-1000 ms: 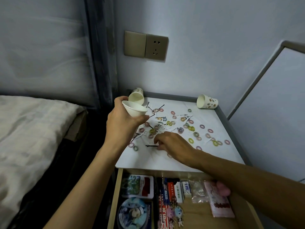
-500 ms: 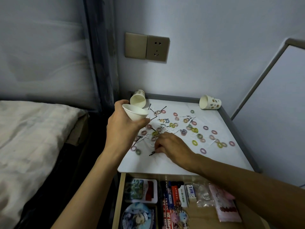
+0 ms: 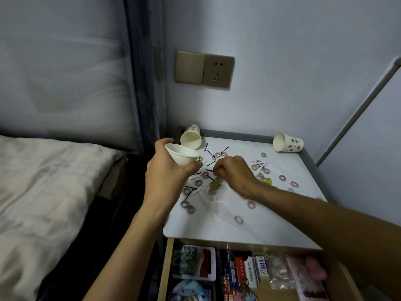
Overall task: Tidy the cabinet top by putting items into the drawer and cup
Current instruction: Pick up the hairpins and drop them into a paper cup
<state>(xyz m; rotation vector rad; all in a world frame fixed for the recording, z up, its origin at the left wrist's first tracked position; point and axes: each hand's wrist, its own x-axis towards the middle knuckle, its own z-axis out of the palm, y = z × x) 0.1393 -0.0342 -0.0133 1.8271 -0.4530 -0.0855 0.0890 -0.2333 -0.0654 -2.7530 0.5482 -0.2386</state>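
Two hands: both over the top's 9 o'clock side, close together, not touching.
Left hand (image 3: 169,172): wrapped round a plain white cup (image 3: 181,154), held up off the surface, mouth tipped toward 3 o'clock.
Right hand (image 3: 235,172): knuckles up, fingers curled down, fingertips pinching one end of a black pin (image 3: 209,170) at 4 o'clock of the cup; whether the pin is clear of the surface, I can't tell.
Top (image 3: 238,229): white, grey rail along the back and right edges, and it's littered.
Ties (image 3: 282,177): small coloured rings, strewn from 9 across to 3 o'clock, a few stragglers toward 6.
Picks (image 3: 213,200): white floss picks lying among the ties, at 6 o'clock of the right hand.
Loose pins (image 3: 209,152): thin, black, crossed at 11 o'clock, just behind the cup.
Back-left cup (image 3: 191,139): patterned, on its side at 11 o'clock.
Back-right cup (image 3: 286,144): patterned, on its side at 1 o'clock, mouth toward 9.
Drawer (image 3: 163,272): pulled open at 6 o'clock, packed with packets and cards.
Bed (image 3: 43,181): off at 9 o'clock, pale cover.
Socket (image 3: 218,71): on the wall at 12 o'clock.
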